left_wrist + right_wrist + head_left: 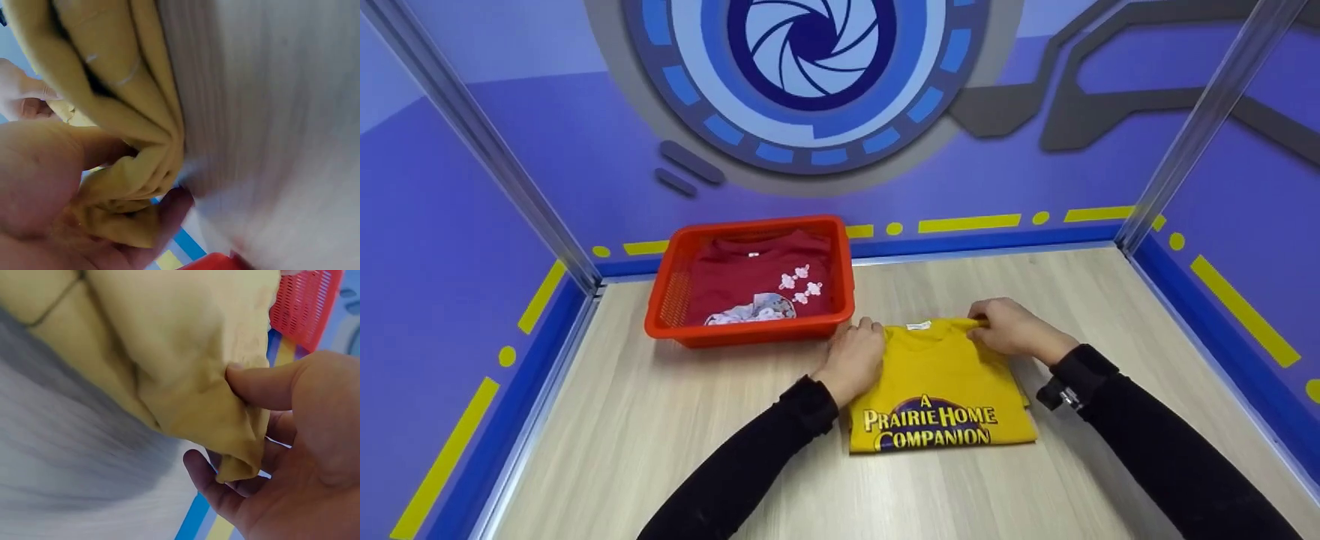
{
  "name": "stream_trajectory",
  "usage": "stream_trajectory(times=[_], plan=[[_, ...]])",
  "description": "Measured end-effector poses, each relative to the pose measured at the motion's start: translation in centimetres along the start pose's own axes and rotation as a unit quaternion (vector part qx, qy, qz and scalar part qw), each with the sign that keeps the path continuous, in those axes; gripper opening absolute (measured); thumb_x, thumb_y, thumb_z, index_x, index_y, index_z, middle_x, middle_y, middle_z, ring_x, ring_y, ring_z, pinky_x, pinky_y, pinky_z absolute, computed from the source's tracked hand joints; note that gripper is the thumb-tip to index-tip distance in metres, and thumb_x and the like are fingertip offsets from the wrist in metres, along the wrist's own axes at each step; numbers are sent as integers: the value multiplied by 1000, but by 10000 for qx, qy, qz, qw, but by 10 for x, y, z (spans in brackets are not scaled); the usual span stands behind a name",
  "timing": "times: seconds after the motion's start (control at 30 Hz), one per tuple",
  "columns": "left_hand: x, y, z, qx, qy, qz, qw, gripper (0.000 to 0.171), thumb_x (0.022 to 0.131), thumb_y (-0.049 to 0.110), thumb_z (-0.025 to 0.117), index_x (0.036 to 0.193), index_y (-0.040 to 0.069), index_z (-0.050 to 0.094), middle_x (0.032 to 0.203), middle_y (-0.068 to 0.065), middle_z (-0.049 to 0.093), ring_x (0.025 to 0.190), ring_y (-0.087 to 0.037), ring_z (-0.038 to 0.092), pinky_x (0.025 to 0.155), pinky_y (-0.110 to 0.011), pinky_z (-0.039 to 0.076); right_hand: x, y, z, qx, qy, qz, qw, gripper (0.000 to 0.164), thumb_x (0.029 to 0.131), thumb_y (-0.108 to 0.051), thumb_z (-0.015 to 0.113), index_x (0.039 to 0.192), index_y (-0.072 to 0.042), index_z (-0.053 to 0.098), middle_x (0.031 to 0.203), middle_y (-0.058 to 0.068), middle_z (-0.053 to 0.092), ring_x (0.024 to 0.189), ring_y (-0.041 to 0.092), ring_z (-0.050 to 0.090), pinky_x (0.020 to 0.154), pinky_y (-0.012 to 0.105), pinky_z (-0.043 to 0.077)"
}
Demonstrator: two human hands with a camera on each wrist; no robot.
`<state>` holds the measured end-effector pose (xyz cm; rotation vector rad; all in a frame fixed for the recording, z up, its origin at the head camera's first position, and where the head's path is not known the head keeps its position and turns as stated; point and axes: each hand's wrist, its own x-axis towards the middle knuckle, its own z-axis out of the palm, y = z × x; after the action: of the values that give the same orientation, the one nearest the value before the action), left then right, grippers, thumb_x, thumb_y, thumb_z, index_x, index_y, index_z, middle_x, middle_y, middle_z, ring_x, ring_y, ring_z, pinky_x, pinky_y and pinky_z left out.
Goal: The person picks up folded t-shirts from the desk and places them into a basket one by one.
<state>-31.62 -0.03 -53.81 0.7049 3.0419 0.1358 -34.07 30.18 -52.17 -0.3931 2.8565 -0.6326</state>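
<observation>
A folded yellow T-shirt with "A Prairie Home Companion" printed on it lies on the wooden table, its collar toward the back wall. My left hand grips its upper left edge; in the left wrist view, layers of the yellow cloth bunch between thumb and fingers. At the upper right corner, my right hand pinches the fabric, thumb on top and fingers beneath, as the right wrist view shows on the shirt's corner.
A red plastic basket stands behind and left of the shirt, close to my left hand. Inside it lies a folded dark red shirt with pale prints. Blue and purple patterned walls enclose the table at the back and sides.
</observation>
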Motion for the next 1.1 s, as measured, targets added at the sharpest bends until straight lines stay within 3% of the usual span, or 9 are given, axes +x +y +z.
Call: stream_trajectory(times=[0.13, 0.27, 0.37, 0.5, 0.6, 0.7, 0.87, 0.97, 1.1], plan=[[-8, -2, -11, -896, -19, -28, 9960, 34, 105, 15, 67, 138, 8, 65, 120, -8, 62, 104, -26, 59, 98, -42, 60, -3, -2, -7, 99, 114, 14, 9999, 21, 106, -19, 74, 121, -4, 76, 116, 17, 75, 103, 31, 65, 97, 51, 57], [-23, -5, -30, -1440, 100, 336, 9890, 39, 102, 12, 68, 140, 13, 62, 124, -6, 61, 105, -23, 60, 104, -42, 57, -8, -5, -17, 167, 202, -151, 9995, 18, 106, -19, 75, 117, -5, 78, 114, 16, 76, 100, 30, 65, 94, 49, 57], [-33, -10, -47, -1885, 201, 629, 9798, 35, 101, 7, 67, 135, 17, 61, 123, -5, 67, 104, -22, 64, 102, -40, 60, -11, -7, -26, 296, 278, -315, 9987, 12, 106, -18, 75, 113, -9, 77, 108, 11, 76, 92, 25, 63, 85, 41, 55], [-40, -23, -72, -2479, 228, 596, 9667, 29, 103, 9, 73, 128, 19, 64, 124, -5, 74, 110, -21, 68, 104, -39, 62, -16, -13, -39, 431, 439, -573, 9965, 7, 107, -17, 75, 112, -13, 76, 105, 7, 78, 86, 21, 63, 79, 35, 53], [-43, -37, -88, -2674, 227, 328, 9628, 31, 101, 16, 80, 130, 17, 68, 131, -6, 73, 117, -22, 67, 110, -43, 59, -18, -20, -48, 591, 669, -728, 9933, 7, 106, -18, 76, 112, -15, 76, 104, 5, 80, 86, 20, 64, 78, 32, 54], [-45, -53, -103, -2727, 428, 257, 9608, 28, 97, 19, 86, 123, 14, 74, 120, -6, 76, 109, -23, 67, 103, -42, 59, -21, -32, -56, 738, 998, -920, 9880, 8, 104, -20, 79, 111, -16, 76, 103, 4, 80, 87, 20, 65, 76, 27, 55], [-54, -80, -123, -2699, 912, 639, 9564, 18, 93, 18, 90, 100, 14, 74, 92, -3, 69, 88, -22, 62, 80, -36, 53, -29, -57, -69, 878, 1380, -1422, 9762, 9, 104, -12, 78, 111, -14, 73, 105, 3, 82, 89, 19, 71, 75, 22, 59], [-62, -94, -134, -2753, 989, 788, 9530, 16, 95, 15, 87, 99, 15, 72, 92, -1, 69, 89, -20, 63, 80, -34, 54, -32, -72, -75, 899, 1559, -1752, 9679, 12, 103, -5, 77, 112, -12, 72, 107, 3, 84, 92, 17, 76, 76, 21, 62], [-75, -115, -150, -2952, 1111, 839, 9452, 12, 98, 11, 82, 103, 18, 74, 101, 2, 77, 94, -16, 71, 83, -33, 61, -33, -91, -79, 759, 1915, -2071, 9564, 14, 102, -8, 80, 115, -13, 80, 108, 4, 86, 84, 14, 77, 70, 21, 62]])
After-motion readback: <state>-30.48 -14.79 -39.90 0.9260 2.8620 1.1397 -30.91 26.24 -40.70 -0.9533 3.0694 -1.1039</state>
